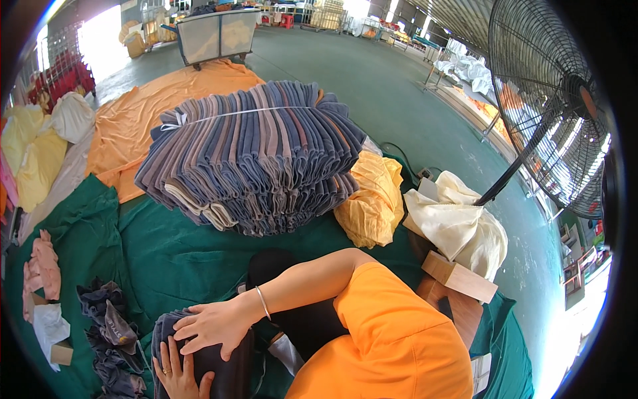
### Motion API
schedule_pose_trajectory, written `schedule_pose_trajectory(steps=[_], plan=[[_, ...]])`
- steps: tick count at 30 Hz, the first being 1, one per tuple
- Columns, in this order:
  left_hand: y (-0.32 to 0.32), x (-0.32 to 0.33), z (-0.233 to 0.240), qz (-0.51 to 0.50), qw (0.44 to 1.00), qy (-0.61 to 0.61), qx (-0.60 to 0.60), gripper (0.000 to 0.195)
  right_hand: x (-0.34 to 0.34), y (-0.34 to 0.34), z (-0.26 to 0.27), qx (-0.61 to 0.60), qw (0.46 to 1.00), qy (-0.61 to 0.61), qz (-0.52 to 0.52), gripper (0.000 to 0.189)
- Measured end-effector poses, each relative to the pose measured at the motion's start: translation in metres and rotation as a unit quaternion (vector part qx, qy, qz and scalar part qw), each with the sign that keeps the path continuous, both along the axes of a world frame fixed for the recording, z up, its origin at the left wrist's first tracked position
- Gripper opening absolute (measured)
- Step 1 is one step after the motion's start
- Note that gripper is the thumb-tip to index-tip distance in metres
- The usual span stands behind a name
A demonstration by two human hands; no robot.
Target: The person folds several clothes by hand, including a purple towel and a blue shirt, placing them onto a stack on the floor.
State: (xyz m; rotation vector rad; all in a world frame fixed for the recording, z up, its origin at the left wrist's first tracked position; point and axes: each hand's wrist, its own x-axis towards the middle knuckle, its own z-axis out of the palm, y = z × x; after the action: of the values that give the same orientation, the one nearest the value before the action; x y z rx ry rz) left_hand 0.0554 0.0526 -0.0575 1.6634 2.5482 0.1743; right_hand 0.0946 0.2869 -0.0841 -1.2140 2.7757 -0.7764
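Observation:
Both of my hands lie palm down on a stack of folded dark grey cloths [219,366] at the bottom of the view. My left hand [179,374], with a ring on one finger, presses near the stack's left edge. Just above it, my right hand [214,321] reaches across from the right with fingers spread and a bangle [263,303] at the wrist. Neither hand grips anything. Ahead stands a large bundle of folded grey, blue and brown cloths [259,144], bound with a white tie [239,114].
Green sheeting [174,244] and orange sheeting [129,119] cover the floor. Crumpled dark cloths [107,334] lie left of the stack. A yellow cloth bundle [376,199], cream cloth [463,224], wooden block [458,277] and large fan [553,104] stand to the right. A wheeled cart [219,37] stands beyond.

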Motion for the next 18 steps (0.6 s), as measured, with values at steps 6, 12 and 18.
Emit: schedule_pose_trajectory(steps=[6, 12, 18], plan=[[0.002, 0.002, 0.000, 0.000, 1.000, -0.002, 0.000, 0.064, 0.002, 0.002, 0.000, -0.001, 1.000, -0.002, 0.000, 0.076], [-0.001, 0.002, -0.004, 0.006, 0.999, 0.011, 0.032, 0.059, 0.004, 0.000, 0.013, 0.008, 1.000, -0.012, -0.002, 0.076], [-0.002, -0.006, -0.018, 0.010, 0.999, -0.006, 0.052, 0.059, 0.008, 0.003, 0.010, 0.029, 0.999, 0.012, -0.028, 0.077]])
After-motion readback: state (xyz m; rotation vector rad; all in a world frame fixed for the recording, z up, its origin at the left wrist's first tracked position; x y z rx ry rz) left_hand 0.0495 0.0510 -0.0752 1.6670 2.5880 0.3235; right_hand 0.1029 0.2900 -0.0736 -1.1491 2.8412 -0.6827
